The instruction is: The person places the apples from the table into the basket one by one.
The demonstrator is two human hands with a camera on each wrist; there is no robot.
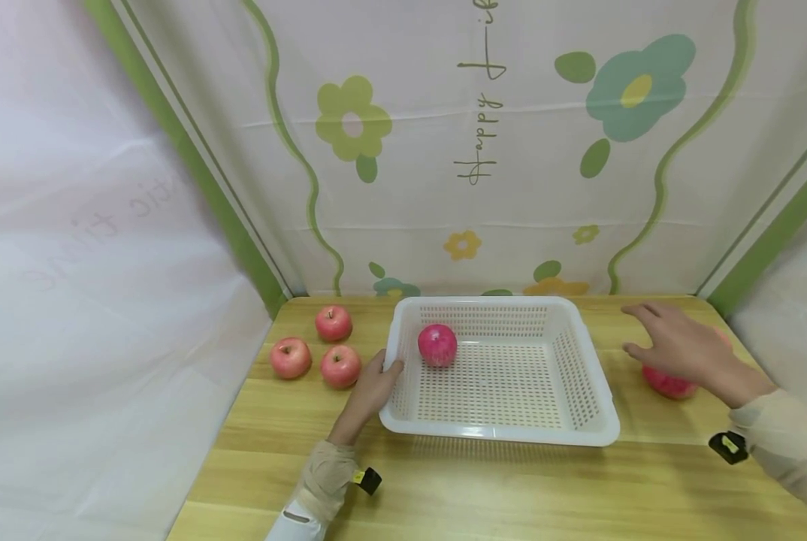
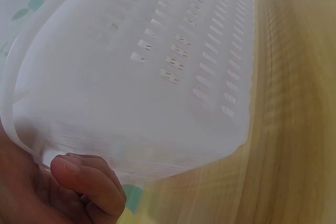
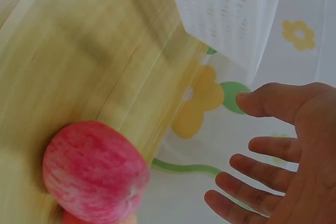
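Observation:
My left hand point(image 1: 374, 387) grips the left rim of a white plastic basket point(image 1: 498, 433), fingers curled over its edge in the left wrist view. Inside the basket, near its left end, lies a deep pink round fruit point(image 1: 437, 346). My right hand point(image 1: 681, 342) is to the right of the basket, fingers spread and holding nothing. Partly hidden beneath it in the head view is a streaked red apple point(image 1: 670, 385), seen apart from the fingers in the right wrist view. A paler fruit point(image 1: 723, 338) shows just behind the hand.
Three pink apples, one at the back point(image 1: 333, 323), one at left point(image 1: 291, 358) and one nearer the basket point(image 1: 340, 366), sit on the wooden table point(image 1: 275, 473). A flower-printed cloth point(image 1: 417, 188) hangs behind the table, with more cloth at both sides.

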